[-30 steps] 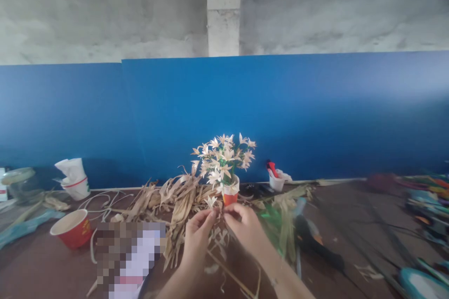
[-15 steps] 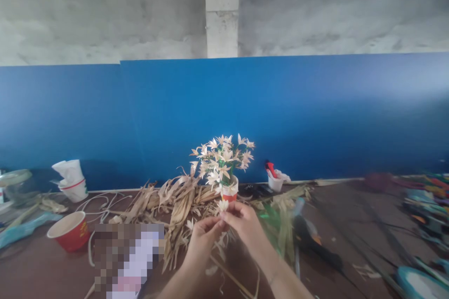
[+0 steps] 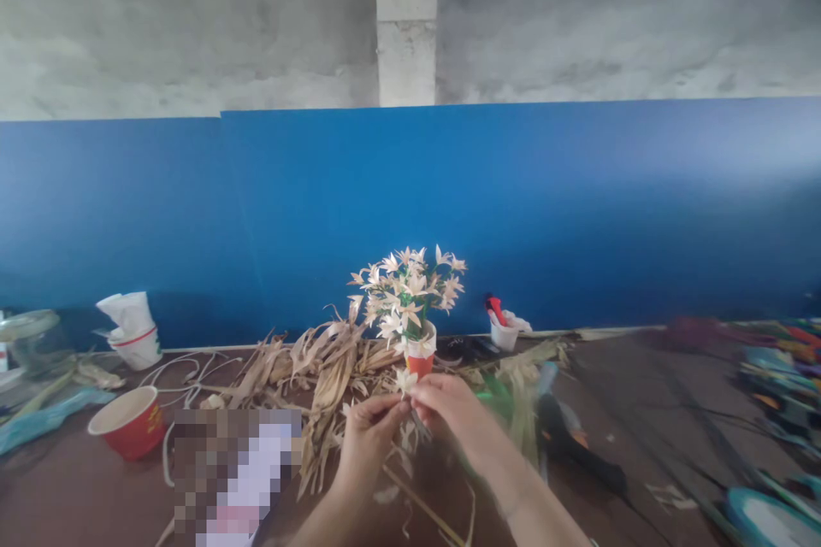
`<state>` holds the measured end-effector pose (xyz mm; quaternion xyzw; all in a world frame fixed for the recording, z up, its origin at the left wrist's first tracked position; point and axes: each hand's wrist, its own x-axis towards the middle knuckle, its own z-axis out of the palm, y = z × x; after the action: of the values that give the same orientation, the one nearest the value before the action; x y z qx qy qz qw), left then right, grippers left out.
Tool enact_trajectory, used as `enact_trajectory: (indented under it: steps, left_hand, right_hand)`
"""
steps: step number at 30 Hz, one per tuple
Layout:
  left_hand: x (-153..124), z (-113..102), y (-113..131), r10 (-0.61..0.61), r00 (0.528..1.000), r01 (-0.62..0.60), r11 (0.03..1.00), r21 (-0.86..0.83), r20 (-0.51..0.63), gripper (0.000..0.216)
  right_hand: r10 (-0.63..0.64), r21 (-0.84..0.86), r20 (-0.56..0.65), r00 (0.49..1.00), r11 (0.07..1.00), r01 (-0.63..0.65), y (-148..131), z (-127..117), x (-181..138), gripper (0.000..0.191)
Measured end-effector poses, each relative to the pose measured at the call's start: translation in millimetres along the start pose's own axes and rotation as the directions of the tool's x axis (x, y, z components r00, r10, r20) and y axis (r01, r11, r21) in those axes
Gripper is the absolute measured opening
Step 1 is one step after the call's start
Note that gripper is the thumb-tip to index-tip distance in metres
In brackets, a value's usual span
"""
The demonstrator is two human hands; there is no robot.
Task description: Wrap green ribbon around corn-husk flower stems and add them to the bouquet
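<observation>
Both hands meet at the middle of the table around a small cream flower [image 3: 404,381] with pointed petals. My left hand [image 3: 370,436] pinches it from below, thumb against the fingertips. My right hand [image 3: 449,410] closes its fingers at the flower's right side, by the petals; the exact grip is partly hidden. Just behind stands an orange and white paper cup [image 3: 421,355] that holds a bunch of similar cream flowers [image 3: 410,286] on green stems. More loose pale petals [image 3: 405,438] lie under the hands.
Dried corn husks [image 3: 330,367] pile up left of the cup. A red paper bowl [image 3: 128,423] and a pixelated patch [image 3: 237,479] are at left. To the right lie a black glue gun [image 3: 577,449], a small white cup [image 3: 504,332] and a teal tape roll [image 3: 770,517]. A blue panel [image 3: 410,188] rises behind.
The flower has tipped and shifted slightly, showing its petals more widely. My right hand has turned a little and moved slightly rightward; my left hand stays nearly in place.
</observation>
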<state>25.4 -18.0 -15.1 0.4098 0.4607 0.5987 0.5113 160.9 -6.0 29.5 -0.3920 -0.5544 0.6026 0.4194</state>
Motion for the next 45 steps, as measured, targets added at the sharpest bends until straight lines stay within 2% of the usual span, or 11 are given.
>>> enact_trajectory:
  steps: [4, 8, 12, 16, 19, 21, 25, 30, 35, 38, 45]
  left_hand:
    - [-0.5, 0.0, 0.2, -0.035, 0.999, 0.035, 0.999, 0.005, 0.024, 0.031]
    - [1.4, -1.0, -4.1, -0.075, 0.995, 0.075, 0.997, 0.002, 0.064, 0.03]
    - [5.6, -1.1, -12.9, -0.124, 0.99, 0.127, 0.991, -0.041, 0.072, 0.034]
    - [7.1, -0.4, -17.0, -0.166, 0.984, 0.174, 0.975, -0.139, 0.065, 0.036]
    - [4.2, 0.1, -13.4, -0.198, 0.972, 0.22, 0.957, -0.189, 0.128, 0.033]
    - [1.5, 0.7, -10.0, -0.231, 0.96, 0.262, 0.941, -0.214, 0.158, 0.031]
    - [-1.3, 2.4, -6.4, -0.268, 0.946, 0.307, 0.922, -0.237, 0.184, 0.03]
    - [1.8, 2.2, -10.2, -0.245, 0.947, 0.283, 0.942, -0.182, 0.207, 0.032]
    - [1.3, 0.5, -10.9, -0.139, 0.976, 0.137, 0.99, 0.028, 0.167, 0.035]
    - [-2.4, 1.5, -6.7, -0.077, 0.988, 0.066, 0.994, 0.087, 0.136, 0.034]
    - [-1.2, 2.6, -8.7, -0.111, 0.985, 0.103, 0.992, 0.066, 0.133, 0.034]
  right_hand:
    - [0.05, -0.007, 0.028, 0.998, 0.999, -0.05, 3.3, -1.2, 1.9, 0.014]
    - [0.067, -0.024, 0.012, 0.998, 0.998, -0.066, 5.9, -7.6, 5.2, 0.016]
    - [0.02, -0.073, -0.01, 1.0, 0.997, -0.021, 5.0, -15.4, 7.4, 0.02]
    - [0.065, -0.065, -0.08, 0.995, 0.995, -0.07, 7.1, -19.9, 8.0, 0.012]
    - [0.111, -0.011, 0.017, 0.994, 0.994, -0.111, 13.8, -18.5, 9.0, 0.018]
    - [0.094, 0.033, 0.078, 0.993, 0.995, -0.096, 18.5, -15.9, 10.2, 0.018]
    - [0.071, 0.097, 0.076, 0.995, 0.992, -0.078, 22.9, -11.2, 12.5, 0.019]
    - [0.091, 0.143, 0.021, 0.996, 0.985, -0.093, 21.3, -8.5, 13.3, 0.02]
    - [0.096, 0.199, 0.008, 0.995, 0.975, -0.095, 21.6, -5.5, 14.5, 0.022]
    - [0.09, 0.21, -0.008, 0.996, 0.974, -0.086, 23.7, -4.5, 16.0, 0.023]
    - [0.08, 0.235, -0.005, 0.997, 0.969, -0.077, 24.0, -3.2, 14.1, 0.023]
